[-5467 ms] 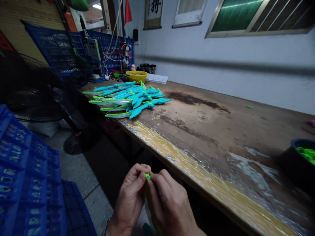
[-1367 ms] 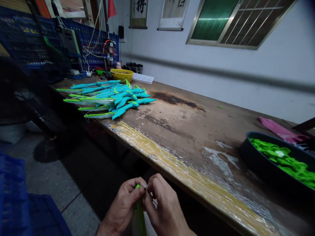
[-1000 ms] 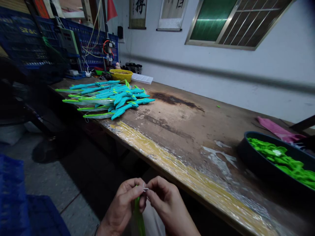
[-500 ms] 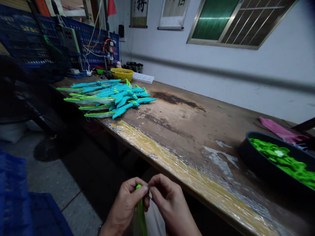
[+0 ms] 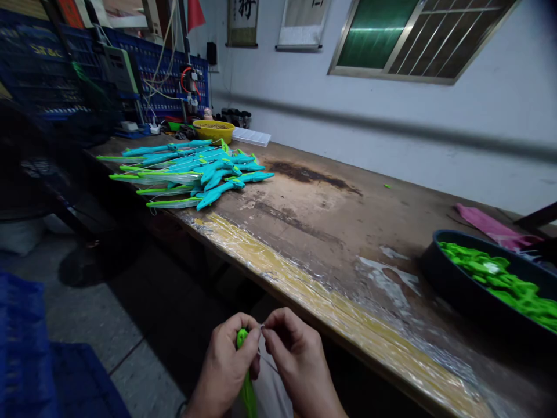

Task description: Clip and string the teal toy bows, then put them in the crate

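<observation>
Low in front of the table edge, my left hand (image 5: 228, 360) is closed around a long bright green plastic piece (image 5: 248, 388), its rounded tip (image 5: 242, 335) showing above the thumb. My right hand (image 5: 300, 354) is beside it, thumb and forefinger pinched on a thin string (image 5: 262, 327) at the left fingertips. Where the string runs between the fingers is partly hidden. On the table beyond lies a pile of turquoise and green toy bows (image 5: 213, 174), some with white strings stretched along them.
A dark round tub (image 5: 429, 255) of small green plastic parts (image 5: 496, 276) stands at the right, near a pink cloth (image 5: 491, 225). At the back sit a yellow bowl (image 5: 224, 134) and a white tray (image 5: 252, 136). Blue crates (image 5: 26, 348) are at lower left. Tape covers the table's front edge.
The green piece's tip has shifted slightly left and tilts more upright between my left fingers. Both hands stay close together; the view has moved a little.
</observation>
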Demonstrator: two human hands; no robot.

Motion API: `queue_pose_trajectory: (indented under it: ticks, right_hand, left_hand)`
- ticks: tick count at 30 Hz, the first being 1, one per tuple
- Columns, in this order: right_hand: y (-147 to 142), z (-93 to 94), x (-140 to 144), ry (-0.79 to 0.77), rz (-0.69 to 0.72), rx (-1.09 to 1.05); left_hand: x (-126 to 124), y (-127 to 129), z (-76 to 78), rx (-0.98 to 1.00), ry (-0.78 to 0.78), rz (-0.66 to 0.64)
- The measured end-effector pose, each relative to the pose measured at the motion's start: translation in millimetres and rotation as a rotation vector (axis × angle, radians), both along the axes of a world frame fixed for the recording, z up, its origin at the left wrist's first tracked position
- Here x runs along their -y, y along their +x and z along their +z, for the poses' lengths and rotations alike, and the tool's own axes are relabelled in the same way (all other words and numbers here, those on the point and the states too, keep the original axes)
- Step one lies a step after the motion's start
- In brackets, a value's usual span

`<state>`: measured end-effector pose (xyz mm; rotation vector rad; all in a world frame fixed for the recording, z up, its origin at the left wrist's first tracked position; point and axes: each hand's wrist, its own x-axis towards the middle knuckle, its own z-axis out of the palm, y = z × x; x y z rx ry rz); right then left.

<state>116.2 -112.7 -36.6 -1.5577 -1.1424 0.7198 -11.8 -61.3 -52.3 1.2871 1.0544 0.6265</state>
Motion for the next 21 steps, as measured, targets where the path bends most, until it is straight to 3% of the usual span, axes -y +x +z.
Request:
queue_pose_trajectory:
  ticks: [5, 9, 16, 21]
  right_hand:
    - [-2.0, -1.9, 7.1, 0.085, 0.034, 0.119]
    - [-0.7, -0.8, 11.4, 0.096, 0.106, 0.189]
    - [-3.2, -2.1, 12.3, 0.12, 0.101, 0.347]
    - [-2.5, -2.6, 12.2, 0.104, 0.095, 0.337]
  left_hand:
    - [0.5, -1.5, -13.4, 0.355, -0.29, -0.021]
    - [3.0, -1.2, -18.6, 0.494, -0.393, -0.014]
    - [0.3, -1.1, -18.5, 0.481, -0.445, 0.007]
    - [-3.4, -3.0, -16.9, 0.405, -0.419, -0.013]
